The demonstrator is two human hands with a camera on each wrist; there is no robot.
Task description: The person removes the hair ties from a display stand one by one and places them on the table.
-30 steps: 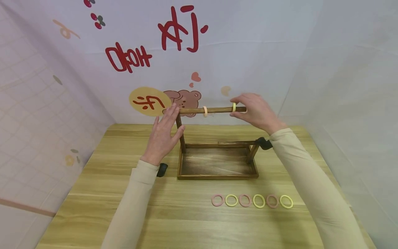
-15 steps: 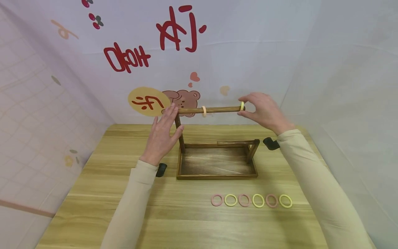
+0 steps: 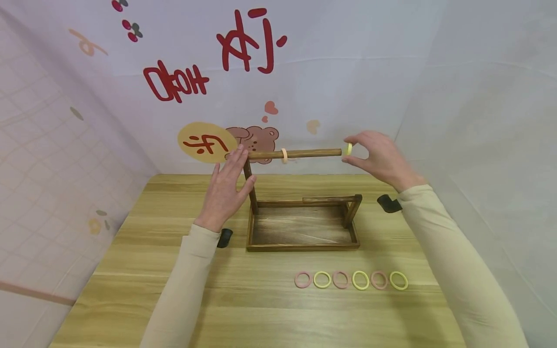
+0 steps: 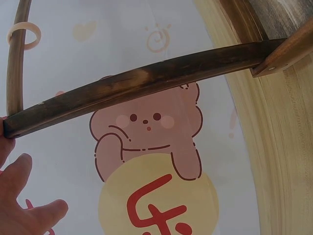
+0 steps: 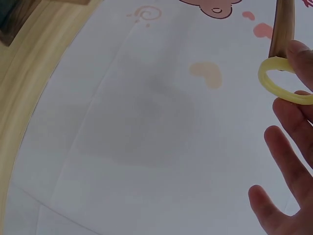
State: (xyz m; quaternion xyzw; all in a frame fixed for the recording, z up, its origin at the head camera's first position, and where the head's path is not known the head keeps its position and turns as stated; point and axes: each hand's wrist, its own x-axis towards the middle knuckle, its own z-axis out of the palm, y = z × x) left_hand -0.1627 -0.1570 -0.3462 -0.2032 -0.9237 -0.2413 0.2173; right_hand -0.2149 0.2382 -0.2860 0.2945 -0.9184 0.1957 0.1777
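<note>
My right hand (image 3: 380, 157) pinches a yellow ring (image 3: 349, 149) between thumb and fingers, just off the right end of the upper wooden rod (image 3: 313, 153). In the right wrist view the yellow ring (image 5: 279, 90) appears beside the rod's tip. A pale orange ring (image 3: 285, 155) hangs around the middle of that rod. My left hand (image 3: 224, 191) rests with straight fingers against the top of the tall post at the rod's left end. The wooden stand (image 3: 303, 248) has a tray base and a shorter arm (image 3: 330, 199) on the right, with no ring on it.
In front of the stand, several pink and yellow rings (image 3: 322, 280) lie in a row on the wooden table (image 3: 243, 309). Behind it rises a white printed backdrop (image 3: 348, 72); more pale cloth (image 3: 491, 145) hangs at the right side.
My right hand has moved right, sliding the yellow ring along the upper rod and off its free end. My left hand stays at the post.
</note>
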